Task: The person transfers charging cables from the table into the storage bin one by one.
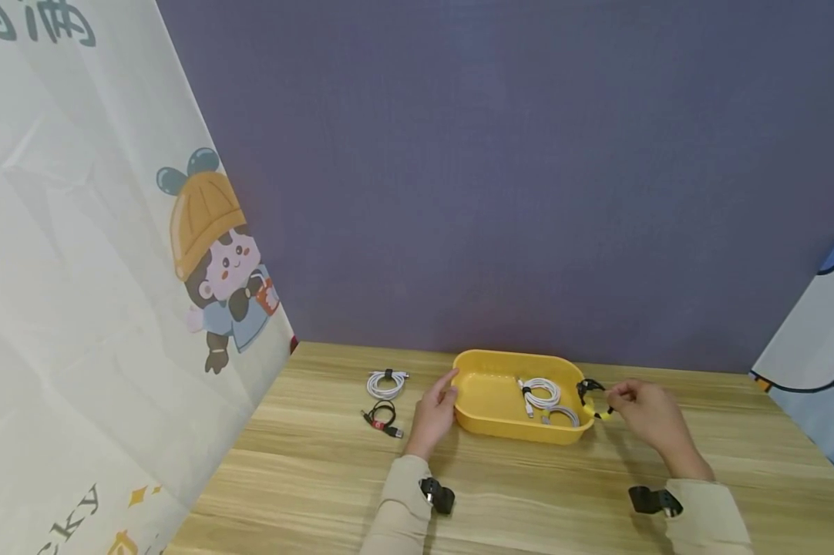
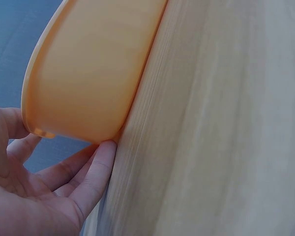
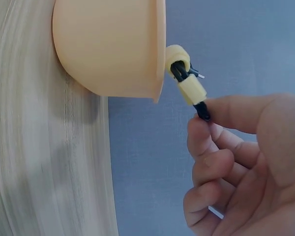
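A yellow tray (image 1: 482,395) stands on the wooden table and holds two coiled white cables (image 1: 543,393). My left hand (image 1: 436,408) rests against the tray's left end, fingers relaxed; in the left wrist view the fingertips (image 2: 101,162) touch the tray wall (image 2: 88,73). My right hand (image 1: 649,416) pinches a yellow-and-black bundled cable (image 1: 593,397) at the tray's right rim. The right wrist view shows that cable (image 3: 187,81) held just above the rim of the tray (image 3: 113,44), between thumb and forefinger.
Left of the tray lie a coiled white cable (image 1: 386,382) and a black cable with a red tag (image 1: 382,418). A purple wall backs the table (image 1: 528,493). Printed curtains hang at the left (image 1: 98,308) and the right (image 1: 819,370).
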### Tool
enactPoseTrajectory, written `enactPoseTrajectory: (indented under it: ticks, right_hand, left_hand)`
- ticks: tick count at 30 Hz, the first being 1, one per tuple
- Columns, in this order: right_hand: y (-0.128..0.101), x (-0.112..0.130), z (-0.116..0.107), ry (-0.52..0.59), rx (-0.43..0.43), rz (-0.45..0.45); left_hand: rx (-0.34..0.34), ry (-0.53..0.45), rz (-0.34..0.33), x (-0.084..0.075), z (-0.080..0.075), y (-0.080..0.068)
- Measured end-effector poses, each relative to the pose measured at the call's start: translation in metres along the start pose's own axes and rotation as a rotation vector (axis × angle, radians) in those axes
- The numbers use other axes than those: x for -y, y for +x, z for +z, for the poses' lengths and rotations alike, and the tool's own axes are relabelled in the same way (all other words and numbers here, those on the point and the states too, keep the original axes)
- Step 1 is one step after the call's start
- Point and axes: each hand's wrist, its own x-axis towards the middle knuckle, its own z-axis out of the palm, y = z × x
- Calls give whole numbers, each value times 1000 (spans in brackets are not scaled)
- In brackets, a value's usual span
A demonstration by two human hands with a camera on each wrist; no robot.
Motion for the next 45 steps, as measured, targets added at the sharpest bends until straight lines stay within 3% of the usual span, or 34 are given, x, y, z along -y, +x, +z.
enactPoseTrajectory:
  ticks: [17,33,45]
  right_hand:
    - [0,13,11,12,-81,-15]
    - [-1,33,27,22,-57,-52]
    - [-2,40,37,-6,-99,-72]
  left_hand:
    - [-4,11,-1,2,-1,2]
    - [3,9,-1,1,-7,1]
    - [-2,4,4,3,-7,1]
